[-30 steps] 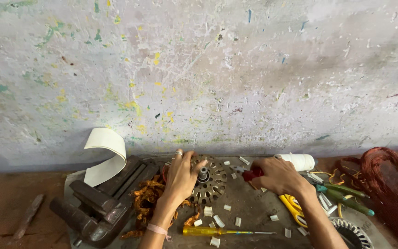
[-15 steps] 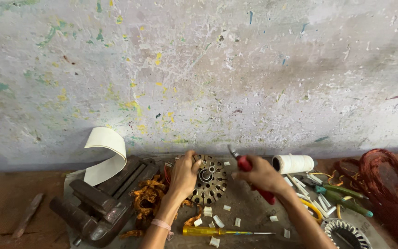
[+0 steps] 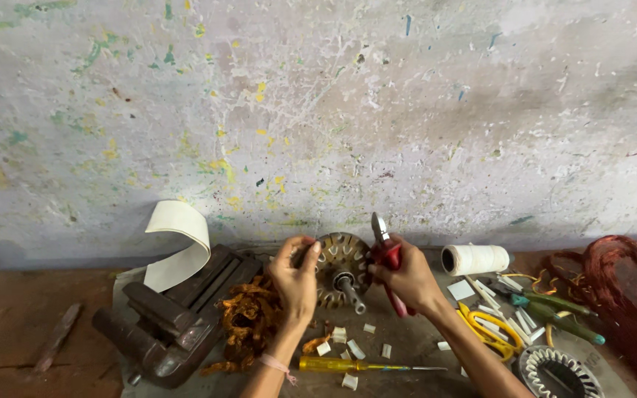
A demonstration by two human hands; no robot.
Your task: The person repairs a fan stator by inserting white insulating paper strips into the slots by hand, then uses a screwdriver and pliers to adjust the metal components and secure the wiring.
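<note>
My left hand [image 3: 294, 278] grips the rim of a round slotted metal motor core [image 3: 340, 269] and tilts it up on edge, its shaft pointing toward me. My right hand [image 3: 407, 278] is closed around red-handled pliers [image 3: 387, 259], whose metal jaws point up beside the core's right rim. Both hands work low in the head view, close to a paint-spattered wall.
A dark bench vise [image 3: 175, 320] with a curled white strip [image 3: 180, 239] sits at left. Orange wire scraps [image 3: 248, 317], a yellow screwdriver [image 3: 348, 364], white paper bits, a white thread spool [image 3: 475, 259], yellow scissors [image 3: 492, 328], a second stator [image 3: 558, 372] and a copper wire coil [image 3: 624, 287] lie around.
My left hand lifted the core from flat to standing on edge. My right hand picked up the red pliers and brought them up to the core's right side.
</note>
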